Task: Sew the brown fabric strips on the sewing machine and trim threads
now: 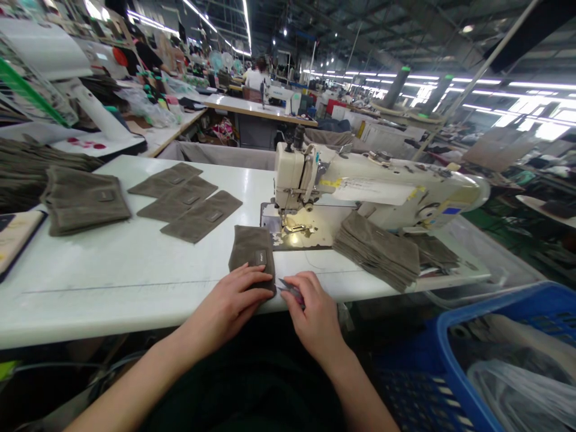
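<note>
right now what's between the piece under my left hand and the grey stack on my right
Head view: only bare white table between fabric piece and grey stack; the right hand, holding snips, sits nearer.

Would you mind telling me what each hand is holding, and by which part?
The left hand presses the near end of the brown fabric piece flat; the right hand grips small snips by their handle end.

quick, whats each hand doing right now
Left hand: open, flat on the grey fabric piece.
Right hand: closed on small snips at the piece's edge.
</note>
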Available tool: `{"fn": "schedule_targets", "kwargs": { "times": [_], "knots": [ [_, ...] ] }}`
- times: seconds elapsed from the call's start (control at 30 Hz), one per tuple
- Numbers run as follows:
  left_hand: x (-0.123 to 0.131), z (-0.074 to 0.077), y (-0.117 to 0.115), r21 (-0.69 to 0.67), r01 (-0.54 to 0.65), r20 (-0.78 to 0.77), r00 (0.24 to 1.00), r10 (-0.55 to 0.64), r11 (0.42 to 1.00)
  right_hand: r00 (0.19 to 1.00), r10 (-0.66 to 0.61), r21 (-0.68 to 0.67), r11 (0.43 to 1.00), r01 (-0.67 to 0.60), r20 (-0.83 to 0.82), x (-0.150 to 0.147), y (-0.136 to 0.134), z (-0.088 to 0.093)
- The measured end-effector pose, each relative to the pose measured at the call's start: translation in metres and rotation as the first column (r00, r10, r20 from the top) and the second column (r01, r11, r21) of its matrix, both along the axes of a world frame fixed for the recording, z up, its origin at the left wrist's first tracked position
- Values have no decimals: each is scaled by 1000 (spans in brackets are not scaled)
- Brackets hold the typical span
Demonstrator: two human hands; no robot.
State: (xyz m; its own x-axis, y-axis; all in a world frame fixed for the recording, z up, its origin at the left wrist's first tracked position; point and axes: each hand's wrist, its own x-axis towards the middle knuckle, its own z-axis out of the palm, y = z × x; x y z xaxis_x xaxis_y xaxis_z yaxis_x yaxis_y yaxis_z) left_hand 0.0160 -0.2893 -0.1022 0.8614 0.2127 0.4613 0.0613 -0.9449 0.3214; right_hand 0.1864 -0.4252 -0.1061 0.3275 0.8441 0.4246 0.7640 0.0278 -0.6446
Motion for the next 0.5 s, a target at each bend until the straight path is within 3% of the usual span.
{"fn": "schedule_targets", "kwargs": {
  "times": [0.2,0.4,0.5],
  "knots": [
    [-1,0,0,-19,0,-9,1000,0,1000,965,-144,120,977,173,-218,-2,2,-1],
    [3,6,-3,-75,-31,4,1000,31,997,968,-193,79,975,207,-159,-1,5,4],
    [10,12,-7,-118,-108,-10,994,107,987,972,-216,43,974,221,-94,-3,6,4]
  ]
}}
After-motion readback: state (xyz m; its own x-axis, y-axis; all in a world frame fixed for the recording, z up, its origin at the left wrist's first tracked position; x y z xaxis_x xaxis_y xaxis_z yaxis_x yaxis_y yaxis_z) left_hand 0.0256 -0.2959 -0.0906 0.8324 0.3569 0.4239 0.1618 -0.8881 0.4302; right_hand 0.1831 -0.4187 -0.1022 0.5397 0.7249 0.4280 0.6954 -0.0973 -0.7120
